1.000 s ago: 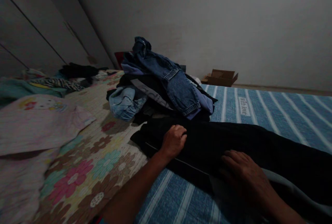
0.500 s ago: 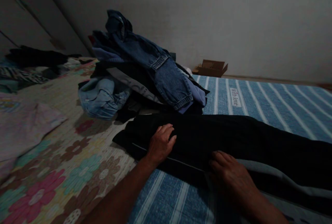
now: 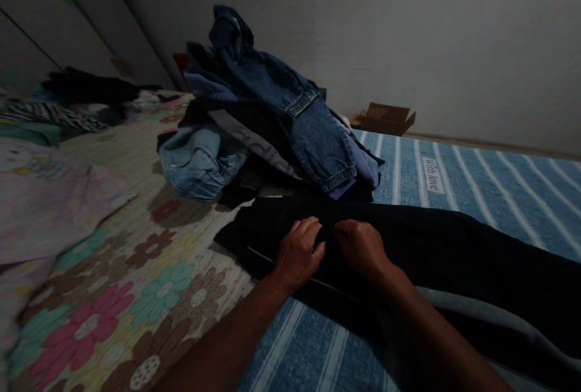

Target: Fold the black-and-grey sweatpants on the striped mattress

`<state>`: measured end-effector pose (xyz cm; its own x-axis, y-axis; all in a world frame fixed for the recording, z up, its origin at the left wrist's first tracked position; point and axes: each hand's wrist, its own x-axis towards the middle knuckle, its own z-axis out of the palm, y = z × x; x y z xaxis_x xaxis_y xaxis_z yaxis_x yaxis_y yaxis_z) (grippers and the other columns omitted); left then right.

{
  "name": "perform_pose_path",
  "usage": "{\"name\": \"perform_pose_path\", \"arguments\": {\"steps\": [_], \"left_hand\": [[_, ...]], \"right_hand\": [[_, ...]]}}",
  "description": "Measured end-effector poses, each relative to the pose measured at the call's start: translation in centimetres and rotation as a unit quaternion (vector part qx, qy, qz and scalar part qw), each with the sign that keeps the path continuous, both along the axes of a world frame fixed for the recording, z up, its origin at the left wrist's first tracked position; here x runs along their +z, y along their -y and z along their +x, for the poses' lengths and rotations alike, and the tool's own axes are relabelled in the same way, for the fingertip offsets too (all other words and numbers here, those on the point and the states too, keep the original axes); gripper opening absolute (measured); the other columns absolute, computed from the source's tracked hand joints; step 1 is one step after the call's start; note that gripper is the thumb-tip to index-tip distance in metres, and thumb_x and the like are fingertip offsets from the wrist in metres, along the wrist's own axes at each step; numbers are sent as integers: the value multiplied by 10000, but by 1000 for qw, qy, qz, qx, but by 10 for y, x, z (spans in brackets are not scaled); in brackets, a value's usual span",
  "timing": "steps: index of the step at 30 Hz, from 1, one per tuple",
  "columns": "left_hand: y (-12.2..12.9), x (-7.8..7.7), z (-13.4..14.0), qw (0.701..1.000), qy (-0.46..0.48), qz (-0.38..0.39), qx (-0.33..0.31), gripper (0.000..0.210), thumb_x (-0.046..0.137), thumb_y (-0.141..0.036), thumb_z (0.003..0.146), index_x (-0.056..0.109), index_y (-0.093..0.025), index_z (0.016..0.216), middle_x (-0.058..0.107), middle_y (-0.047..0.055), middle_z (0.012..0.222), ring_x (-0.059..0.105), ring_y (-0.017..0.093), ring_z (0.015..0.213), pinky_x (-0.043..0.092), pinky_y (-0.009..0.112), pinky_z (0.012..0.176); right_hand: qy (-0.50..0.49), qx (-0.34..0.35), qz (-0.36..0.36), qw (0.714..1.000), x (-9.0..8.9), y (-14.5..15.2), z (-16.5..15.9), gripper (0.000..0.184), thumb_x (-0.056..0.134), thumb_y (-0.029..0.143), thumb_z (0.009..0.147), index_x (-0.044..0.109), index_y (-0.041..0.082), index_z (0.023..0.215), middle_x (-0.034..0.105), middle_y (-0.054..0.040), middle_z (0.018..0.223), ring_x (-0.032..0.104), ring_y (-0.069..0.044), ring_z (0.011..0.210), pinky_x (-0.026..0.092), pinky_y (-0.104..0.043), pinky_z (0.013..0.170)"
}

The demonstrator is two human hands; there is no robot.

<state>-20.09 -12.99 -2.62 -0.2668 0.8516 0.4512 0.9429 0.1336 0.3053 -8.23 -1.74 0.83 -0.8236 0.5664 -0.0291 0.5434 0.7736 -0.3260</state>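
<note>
A long black garment (image 3: 422, 235), seemingly trousers, is spread sideways across the bed in front of me. It has a thin white line near its left end and a grey stripe towards the right. My left hand (image 3: 300, 253) rests on the cloth near the left end, fingers laid out and slightly apart. Close to its right, my right hand (image 3: 361, 245) has its fingers curled down into the black fabric, knuckles up. The fingertips are partly hidden, and dim light blurs the folds under them.
Behind the garment rises a heap of clothes with dark denim jeans (image 3: 290, 95) on top and a light-blue denim piece (image 3: 195, 165). A pink garment (image 3: 54, 204) lies left on the flowered sheet (image 3: 149, 301). An open cardboard box (image 3: 385, 118) stands by the wall.
My right hand has moved left and away from me, from the garment's near part to beside my left hand. My left hand stays on the cloth. The view has shifted slightly left.
</note>
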Motion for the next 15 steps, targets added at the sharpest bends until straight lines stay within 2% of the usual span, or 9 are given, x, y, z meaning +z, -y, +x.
{"name": "perform_pose_path", "arguments": {"steps": [9, 15], "left_hand": [[2, 4, 3, 1000, 17, -21, 0, 336, 641, -138, 756, 580, -112, 1085, 608, 126, 1174, 556, 271, 1074, 503, 400, 918], [1, 5, 3, 999, 14, -30, 7, 323, 644, -113, 740, 585, -123, 1058, 613, 122, 1167, 565, 271, 1062, 508, 403, 912]], "right_hand": [[95, 21, 33, 995, 1, -2, -16, 220, 449, 211, 885, 663, 214, 935, 698, -88, 913, 663, -218, 838, 432, -266, 656], [109, 56, 56, 991, 6, 1, -23, 201, 471, 174, 863, 665, 165, 914, 688, -138, 899, 659, -271, 876, 465, -314, 702]]}}
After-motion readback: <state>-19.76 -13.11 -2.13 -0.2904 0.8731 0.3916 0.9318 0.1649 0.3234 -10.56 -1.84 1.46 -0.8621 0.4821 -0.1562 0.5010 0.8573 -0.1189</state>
